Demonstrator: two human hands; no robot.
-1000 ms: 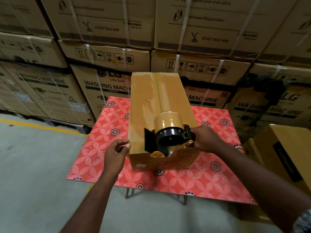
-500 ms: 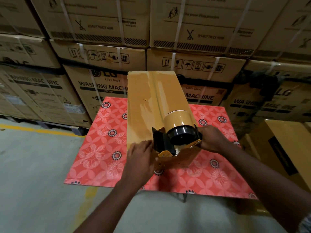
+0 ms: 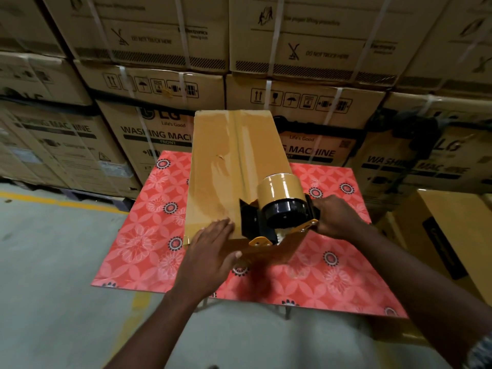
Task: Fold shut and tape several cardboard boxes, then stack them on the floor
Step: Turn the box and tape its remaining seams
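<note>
A long brown cardboard box (image 3: 226, 161) lies lengthwise on a small table with a red flowered cloth (image 3: 149, 230). Glossy tape runs along its closed top seam. A tape dispenser (image 3: 279, 211) with a brown roll sits at the near end of the box top, and my right hand (image 3: 338, 217) grips its handle. My left hand (image 3: 210, 249) lies flat with straight fingers over the near top corner of the box, pressing it down, the thumb hanging over the front face. Tape stretches from the dispenser down the front face.
A wall of large strapped washing-machine cartons (image 3: 159, 83) stands right behind the table. Another brown box (image 3: 452, 235) stands on the floor at the right. Grey concrete floor (image 3: 53, 275) with a yellow line lies to the left and in front.
My left hand moved from the box's left side onto its near top corner and flattened there. The dispenser shifted slightly right along the near end.
</note>
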